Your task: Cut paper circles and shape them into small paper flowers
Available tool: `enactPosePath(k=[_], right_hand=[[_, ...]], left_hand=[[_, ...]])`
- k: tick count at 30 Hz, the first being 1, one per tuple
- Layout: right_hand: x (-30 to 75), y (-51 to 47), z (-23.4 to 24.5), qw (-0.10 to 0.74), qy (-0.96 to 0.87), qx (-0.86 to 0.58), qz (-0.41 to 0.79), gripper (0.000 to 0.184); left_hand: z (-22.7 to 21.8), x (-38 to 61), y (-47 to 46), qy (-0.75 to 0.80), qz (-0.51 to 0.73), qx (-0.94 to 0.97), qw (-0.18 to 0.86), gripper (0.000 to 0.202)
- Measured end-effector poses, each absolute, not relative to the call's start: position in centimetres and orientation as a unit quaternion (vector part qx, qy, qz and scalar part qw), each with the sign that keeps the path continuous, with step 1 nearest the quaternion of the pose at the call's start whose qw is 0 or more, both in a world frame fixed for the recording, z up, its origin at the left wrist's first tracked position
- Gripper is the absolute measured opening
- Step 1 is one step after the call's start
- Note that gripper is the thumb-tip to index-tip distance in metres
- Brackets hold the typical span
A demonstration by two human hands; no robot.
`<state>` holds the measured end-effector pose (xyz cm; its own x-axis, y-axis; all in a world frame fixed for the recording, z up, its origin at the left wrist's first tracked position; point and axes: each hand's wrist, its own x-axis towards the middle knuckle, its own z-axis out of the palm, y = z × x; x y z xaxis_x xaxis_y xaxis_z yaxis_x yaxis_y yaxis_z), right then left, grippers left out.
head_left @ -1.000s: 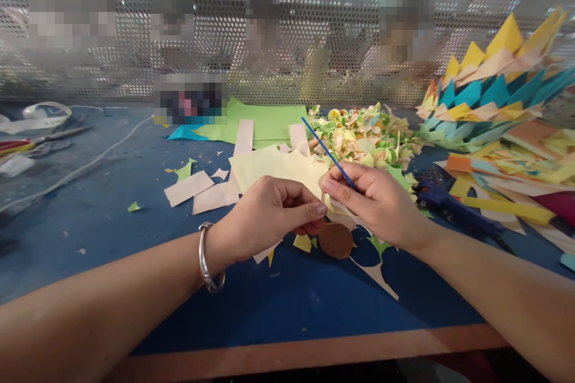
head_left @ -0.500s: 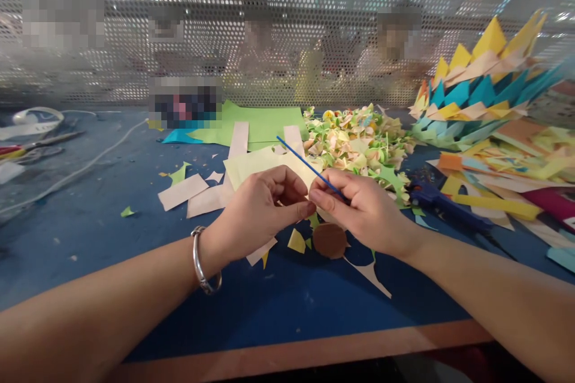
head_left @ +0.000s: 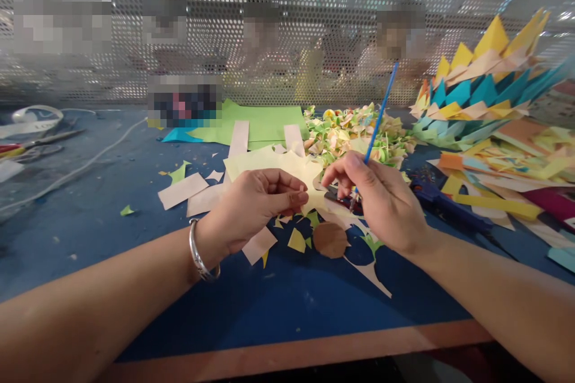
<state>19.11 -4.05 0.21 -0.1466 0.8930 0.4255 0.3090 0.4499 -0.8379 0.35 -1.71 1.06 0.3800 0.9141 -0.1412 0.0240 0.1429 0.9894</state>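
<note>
My left hand [head_left: 265,203], with a silver bangle at the wrist, hovers over the paper scraps. Its thumb and fingertips are pinched together; any small thing between them is too hard to make out. To its right, my right hand [head_left: 377,191] grips a thin blue stick [head_left: 381,109], which stands steeply with its top leaning right. The stick's lower end shows below the fingers. Beneath the hands lie a pale yellow sheet [head_left: 265,164], a brown paper disc [head_left: 330,240] and a small yellow scrap [head_left: 296,241].
A heap of small curled paper pieces [head_left: 345,131] sits behind my right hand. At right are a dark blue glue gun [head_left: 453,206] and a pointed folded-paper construction [head_left: 480,87]. Green sheets [head_left: 269,122] lie at the back. Scissors [head_left: 40,143] and a white cord [head_left: 94,158] are left.
My right hand has moved away from my left and turned, swinging the blue stick from leaning left to nearly upright. My left hand has stayed almost in place, still pinched.
</note>
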Motion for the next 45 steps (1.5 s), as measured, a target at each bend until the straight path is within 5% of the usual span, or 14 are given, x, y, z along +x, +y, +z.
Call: enactPosePath(k=[13, 26, 37, 45], right_hand=[[18.6, -3.5, -0.1, 0.444, -0.808, -0.378, 0.083, 0.029], [18.7, -3.5, -0.2, 0.45, -0.809, -0.361, 0.114, 0.012], [19.0, -3.5, -0.7, 0.537, -0.65, -0.337, 0.418, 0.016], [18.7, -3.1, -1.1, 0.521, -0.613, -0.331, 0.493, 0.011]], left_hand=[[0.5, 0.1, -1.7, 0.389, 0.352, 0.579, 0.625, 0.006], [1.1, -0.4, -1.3, 0.371, 0.365, 0.525, 0.674, 0.005], [0.7, -0.4, -0.7, 0.433, 0.367, 0.474, 0.673, 0.006], [0.8, 0.2, -1.4, 0.404, 0.37, 0.479, 0.685, 0.007]])
